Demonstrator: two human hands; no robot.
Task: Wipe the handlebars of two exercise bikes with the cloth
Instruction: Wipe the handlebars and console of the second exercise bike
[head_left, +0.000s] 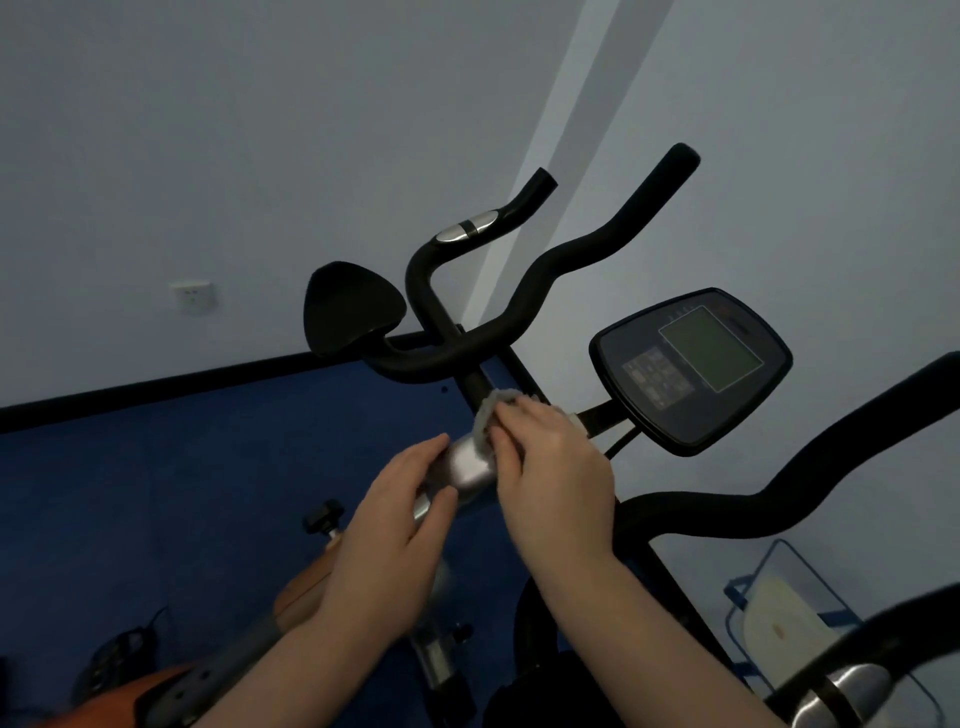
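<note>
The fingers of the right hand (550, 467) curl around a grey cloth (491, 415), pressing it onto the handlebar (561, 260) of the nearer-centre exercise bike, right where the black bar meets a silver sensor grip (467, 465). The left hand (395, 525) grasps that silver grip from below, thumb and fingers wrapped round it. Behind the hands stands the bike's console (691, 364) with a greenish screen. A second bike's handlebar (779, 499) curves across the right side. Blue floor (156, 493) lies below.
</note>
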